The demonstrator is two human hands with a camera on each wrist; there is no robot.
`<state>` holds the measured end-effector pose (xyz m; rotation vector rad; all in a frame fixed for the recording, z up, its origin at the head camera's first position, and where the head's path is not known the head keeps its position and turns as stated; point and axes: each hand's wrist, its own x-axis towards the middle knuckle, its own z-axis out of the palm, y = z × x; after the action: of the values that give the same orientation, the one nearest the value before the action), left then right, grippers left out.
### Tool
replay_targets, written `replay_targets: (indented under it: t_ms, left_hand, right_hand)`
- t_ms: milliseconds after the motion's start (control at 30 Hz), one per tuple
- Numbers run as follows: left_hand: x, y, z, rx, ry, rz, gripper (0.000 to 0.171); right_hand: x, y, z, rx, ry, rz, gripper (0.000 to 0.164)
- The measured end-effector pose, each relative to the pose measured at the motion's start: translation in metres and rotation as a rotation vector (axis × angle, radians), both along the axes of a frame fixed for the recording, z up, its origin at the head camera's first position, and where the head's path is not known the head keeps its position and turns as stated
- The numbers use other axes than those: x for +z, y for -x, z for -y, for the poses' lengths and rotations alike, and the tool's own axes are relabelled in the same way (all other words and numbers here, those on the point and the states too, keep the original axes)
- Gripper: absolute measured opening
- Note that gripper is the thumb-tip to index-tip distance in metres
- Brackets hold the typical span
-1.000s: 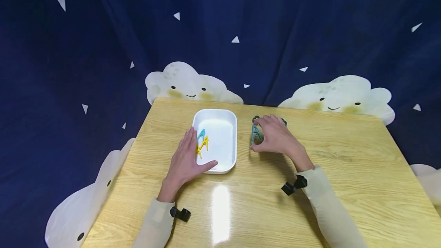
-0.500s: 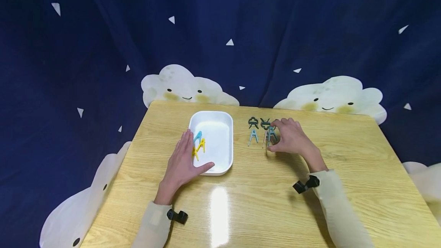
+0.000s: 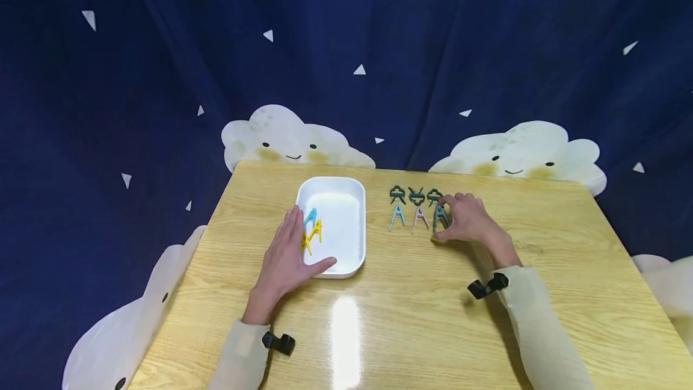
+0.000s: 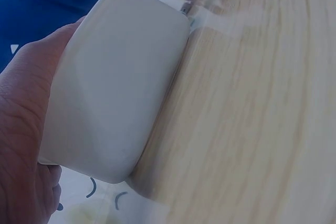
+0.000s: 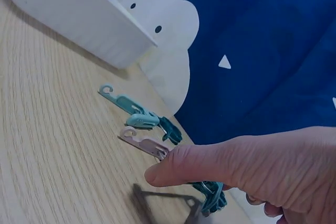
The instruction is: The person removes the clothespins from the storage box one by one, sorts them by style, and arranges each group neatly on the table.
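My left hand (image 3: 287, 254) rests along the left side of a white tray (image 3: 354, 227), fingers straight and thumb spread over its near edge. Inside the tray lie a blue clothespin (image 3: 311, 216) and two yellow clothespins (image 3: 317, 230), one partly hidden by that hand. Between thumb and fingers, my right hand (image 3: 472, 221) pinches a dark teal clothespin (image 3: 440, 214) at the right end of a row; in the right wrist view the thumb hides most of it. Left of it are a pink clothespin (image 3: 419, 216) and a light blue clothespin (image 3: 397, 214).
Behind the row lie three dark green clips (image 3: 416, 197) with cloud-like outlines. The wooden table (image 3: 411, 318) ends at a dark blue curtain (image 3: 325, 35) with clouds and white triangles. A black camera is strapped to each wrist.
My right hand has moved right with the dark teal clothespin, past the light blue and pink ones, uncovering them and the dark green clips. The left hand stays at the tray.
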<state>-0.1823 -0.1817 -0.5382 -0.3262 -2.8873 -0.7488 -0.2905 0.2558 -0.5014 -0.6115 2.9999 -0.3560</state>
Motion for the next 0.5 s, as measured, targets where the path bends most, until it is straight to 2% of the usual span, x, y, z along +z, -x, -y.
replay_targets:
  t_ms: [333, 500]
  left_hand:
    - [0.0, -0.001, 0.0, 0.001, -0.01, -0.004, 0.135]
    - [0.0, -0.001, -0.001, 0.01, -0.007, 0.005, 0.135]
  right_hand:
    - [-0.015, 0.009, -0.005, -0.012, -0.034, 0.032, 0.089]
    - [-0.015, 0.011, -0.006, -0.023, -0.038, 0.045, 0.087]
